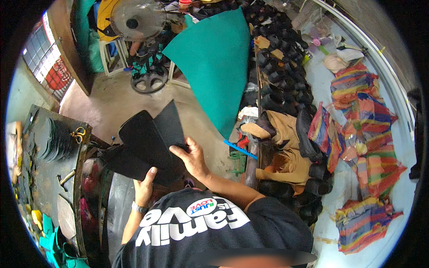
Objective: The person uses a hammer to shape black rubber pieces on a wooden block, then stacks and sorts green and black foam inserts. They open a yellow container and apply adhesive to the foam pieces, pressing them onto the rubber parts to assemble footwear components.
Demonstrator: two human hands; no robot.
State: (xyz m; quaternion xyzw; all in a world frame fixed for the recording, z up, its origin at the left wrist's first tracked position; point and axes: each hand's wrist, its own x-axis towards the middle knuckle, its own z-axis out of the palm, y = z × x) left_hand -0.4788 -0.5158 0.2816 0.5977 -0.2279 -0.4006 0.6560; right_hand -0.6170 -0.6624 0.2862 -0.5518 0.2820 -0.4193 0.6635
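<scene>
Black sheets [140, 134] sit splayed under both thumbs: the right hand [195, 161] pinches their right side, the left hand [144, 187] their lower edge, its other fingers mostly hidden. To me it looks like sorting or lining up pieces; next calls for a steady pinch on the loose layers. They're held out between the workbench [48, 178] and a draped green sheet [219, 58].

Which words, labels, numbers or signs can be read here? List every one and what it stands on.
Wording is described, not copied.
Black shirt: large white letters, upside down here, readable.
White oval badge on it: small red and blue letters, readable.
Red sign by the window bars: white script, slanted and partly clear.
Wristwatch: any markings too small to read.
Black sheets in the left hand and right hand: no print seen.
</scene>
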